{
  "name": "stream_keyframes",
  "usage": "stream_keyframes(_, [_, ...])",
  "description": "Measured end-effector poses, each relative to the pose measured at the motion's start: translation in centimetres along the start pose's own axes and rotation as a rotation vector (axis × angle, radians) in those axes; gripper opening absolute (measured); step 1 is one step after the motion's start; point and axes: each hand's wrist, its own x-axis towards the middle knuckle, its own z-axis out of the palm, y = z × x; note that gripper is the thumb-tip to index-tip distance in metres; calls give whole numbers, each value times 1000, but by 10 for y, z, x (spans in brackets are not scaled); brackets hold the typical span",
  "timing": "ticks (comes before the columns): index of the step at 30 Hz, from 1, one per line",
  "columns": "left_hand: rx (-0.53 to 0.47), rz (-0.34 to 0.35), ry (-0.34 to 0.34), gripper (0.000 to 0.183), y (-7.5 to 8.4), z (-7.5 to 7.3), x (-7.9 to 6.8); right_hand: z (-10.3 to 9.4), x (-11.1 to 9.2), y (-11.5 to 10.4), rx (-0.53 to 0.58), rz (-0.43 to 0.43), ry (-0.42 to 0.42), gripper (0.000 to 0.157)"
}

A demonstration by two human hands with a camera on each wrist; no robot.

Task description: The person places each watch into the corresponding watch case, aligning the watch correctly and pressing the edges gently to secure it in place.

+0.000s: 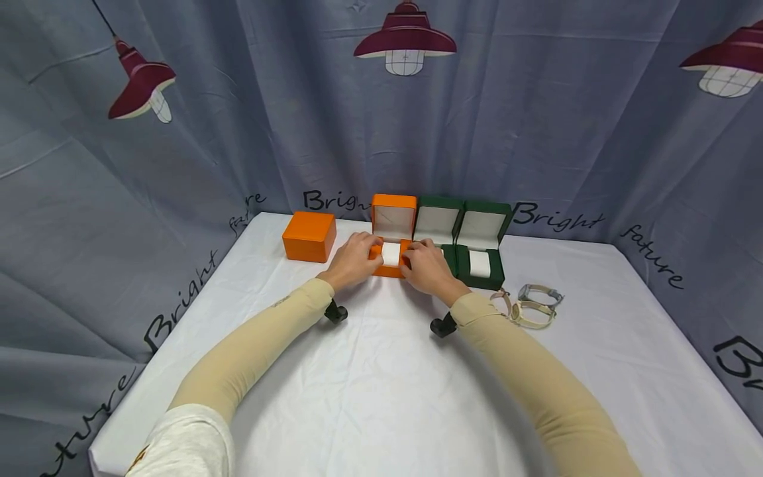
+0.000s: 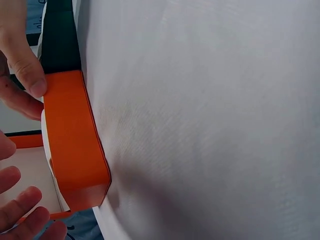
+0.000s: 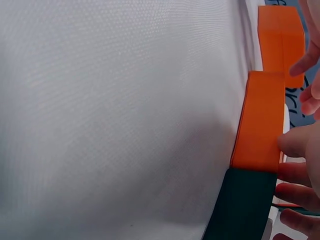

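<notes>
An orange watch box (image 1: 391, 272) stands with its lid (image 1: 394, 213) raised and a white cushion (image 1: 390, 254) inside. My left hand (image 1: 354, 260) is at its left side; in the left wrist view the left fingers (image 2: 31, 197) are spread and apart from the front wall. At the box's right side, my right hand (image 1: 429, 268) has its thumb (image 3: 295, 142) at the front rim, the other fingers reaching over the box top beside the green box. Two green watch boxes (image 1: 481, 279) stand open to the right, the nearer one partly hidden by my right hand.
A closed orange box (image 1: 308, 236) stands at the back left of the white table (image 1: 381, 397). Several watches lie right of the green boxes, among them a gold one (image 1: 533, 317) and a silver one (image 1: 541, 293). A grey printed curtain (image 1: 310, 119) hangs behind.
</notes>
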Motion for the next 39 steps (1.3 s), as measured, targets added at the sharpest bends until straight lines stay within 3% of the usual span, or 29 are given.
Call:
stream_keyframes(9, [53, 3, -112, 44, -3, 1, 16, 1, -1, 1, 7, 7, 5, 38])
stream_keyframes(17, [29, 10, -240, 52, -7, 2, 28, 2, -2, -1, -1, 10, -10, 37])
stream_keyframes(22, [-26, -29, -303, 53, -8, 0, 37, 2, -3, -1, 2, 18, 2, 35])
stream_keyframes(29, [-89, -42, -355, 59, -7, -4, 43, 1, -3, -2, -16, 18, 1, 36])
stream_keyframes(39, [-94, -61, -389, 58, -7, -5, 50, 2, -3, 0, -19, 19, 2, 38])
